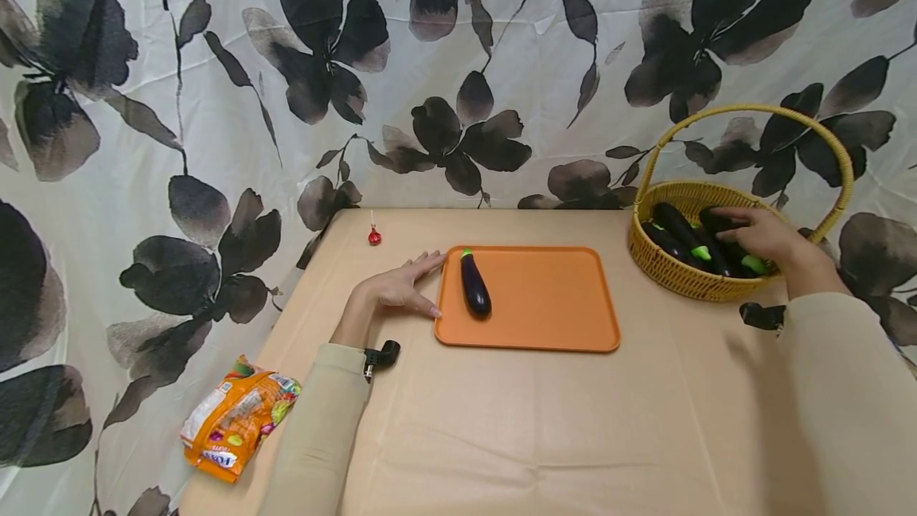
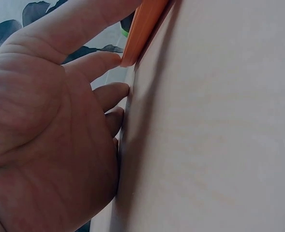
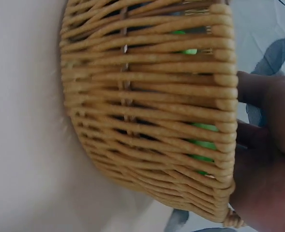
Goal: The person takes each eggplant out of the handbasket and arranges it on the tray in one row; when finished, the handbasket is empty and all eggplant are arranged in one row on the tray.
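An orange tray point(image 1: 544, 301) lies on the table, with one dark purple eggplant point(image 1: 476, 289) near its left side. My left hand point(image 1: 397, 285) rests at the tray's left edge, fingers spread and extended, thumb at the rim; its palm point(image 2: 50, 116) shows in the left wrist view. At the right stands a yellow wicker basket point(image 1: 680, 281) holding several eggplants point(image 1: 677, 229) with green stem ends. Reaching over its rim, my right hand point(image 1: 770, 237) has its fingers at a dark eggplant point(image 1: 712, 221). The basket wall point(image 3: 152, 96) hides the fingertips in the right wrist view.
A tall handle point(image 1: 752, 108) arches over the basket. On the table's left edge lies an orange printed bag point(image 1: 239, 416), beside my left forearm. A small red object point(image 1: 374, 236) sits at the back left. Floral cloth point(image 1: 458, 62) hangs behind the table.
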A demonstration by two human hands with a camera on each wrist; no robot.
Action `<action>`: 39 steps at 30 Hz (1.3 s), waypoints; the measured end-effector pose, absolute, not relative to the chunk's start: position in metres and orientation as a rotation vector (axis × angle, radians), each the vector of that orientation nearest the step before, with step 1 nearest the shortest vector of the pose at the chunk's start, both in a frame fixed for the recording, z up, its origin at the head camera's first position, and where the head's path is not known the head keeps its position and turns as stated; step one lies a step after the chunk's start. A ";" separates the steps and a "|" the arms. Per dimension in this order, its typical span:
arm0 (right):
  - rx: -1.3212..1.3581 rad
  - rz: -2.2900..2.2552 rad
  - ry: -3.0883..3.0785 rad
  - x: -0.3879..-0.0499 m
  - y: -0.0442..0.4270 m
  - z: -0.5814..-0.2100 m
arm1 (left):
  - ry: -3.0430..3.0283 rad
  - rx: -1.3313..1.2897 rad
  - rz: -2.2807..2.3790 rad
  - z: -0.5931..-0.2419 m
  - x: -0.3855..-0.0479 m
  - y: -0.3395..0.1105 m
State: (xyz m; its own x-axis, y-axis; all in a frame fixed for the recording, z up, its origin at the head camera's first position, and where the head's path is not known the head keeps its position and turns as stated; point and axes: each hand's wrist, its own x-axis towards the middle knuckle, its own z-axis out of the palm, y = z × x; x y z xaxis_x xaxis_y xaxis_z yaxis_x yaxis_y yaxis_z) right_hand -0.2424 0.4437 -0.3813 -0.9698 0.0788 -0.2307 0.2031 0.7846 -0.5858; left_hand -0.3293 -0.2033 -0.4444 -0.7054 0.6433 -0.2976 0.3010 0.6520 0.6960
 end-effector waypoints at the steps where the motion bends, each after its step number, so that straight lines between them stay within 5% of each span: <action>1: 0.229 -0.996 2.779 -0.242 0.444 -0.382 | 2.338 0.734 0.852 -0.444 -0.329 -0.203; 9: 0.303 -1.491 2.584 -0.235 0.438 -0.381 | 2.337 0.729 0.859 -0.442 -0.329 -0.203; 21: 0.284 -1.577 2.622 -0.238 0.419 -0.368 | 2.344 0.737 0.847 -0.444 -0.329 -0.203; 39: -0.041 -2.032 2.342 -0.227 0.355 -0.347 | 2.340 0.717 0.854 -0.442 -0.327 -0.202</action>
